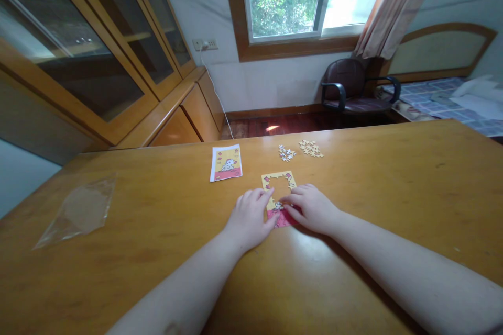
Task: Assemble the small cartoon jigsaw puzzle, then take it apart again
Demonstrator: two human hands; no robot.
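A partly assembled jigsaw puzzle (pixel 280 182) lies on the wooden table (pixel 393 188), its yellow border joined and its middle still bare. My left hand (pixel 251 219) rests on the puzzle's lower left edge, fingers curled and pressing down. My right hand (pixel 310 208) lies on the lower right part, fingertips pressed flat on the pieces. The fingertips of both hands meet over the red bottom rows. Two small heaps of loose pieces (pixel 287 153) (pixel 310 148) sit just behind the puzzle. A printed reference picture (pixel 226 163) lies to the left.
A clear plastic bag (pixel 80 210) lies flat at the table's left side. Wooden cabinets with glass doors (pixel 98 47) stand along the left wall. Beyond the table's far edge are a dark armchair (pixel 351 89), a window and a bed (pixel 451 97).
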